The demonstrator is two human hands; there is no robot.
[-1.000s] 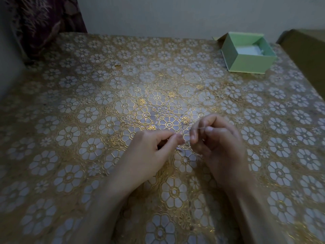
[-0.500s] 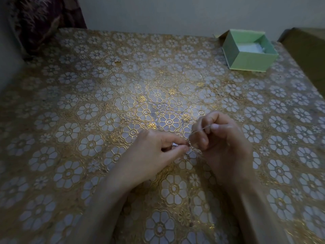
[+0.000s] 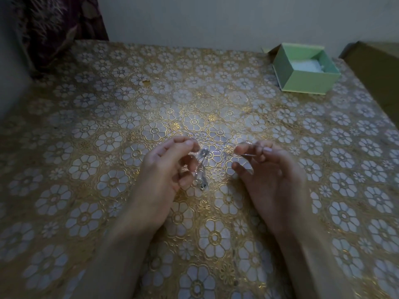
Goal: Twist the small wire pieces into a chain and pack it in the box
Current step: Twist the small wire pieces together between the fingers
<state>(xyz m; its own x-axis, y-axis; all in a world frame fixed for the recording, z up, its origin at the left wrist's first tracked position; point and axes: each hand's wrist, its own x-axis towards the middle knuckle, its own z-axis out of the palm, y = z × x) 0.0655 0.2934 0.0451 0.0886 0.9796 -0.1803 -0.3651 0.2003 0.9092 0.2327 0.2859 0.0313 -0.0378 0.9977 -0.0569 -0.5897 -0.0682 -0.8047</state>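
Note:
My left hand (image 3: 166, 169) pinches the top of a short silver wire chain (image 3: 201, 169), which dangles from thumb and forefinger down to the tablecloth. A hand's width to the right, my right hand (image 3: 267, 169) pinches a single thin wire piece (image 3: 248, 155) between thumb and forefinger, its end poking out sideways. The two hands are apart, with a gap between them. An open pale green box (image 3: 306, 70) with white padding inside stands at the far right of the table.
The table (image 3: 86, 137) wears a gold and white flower-patterned cloth. A brown cardboard box (image 3: 375, 67) sits beyond the right edge. Dark patterned fabric (image 3: 58, 24) hangs at the far left corner against the wall.
My hands were together, fingertips touching over the wire. They have now pulled apart, the left keeping the chain and the right keeping a loose wire piece.

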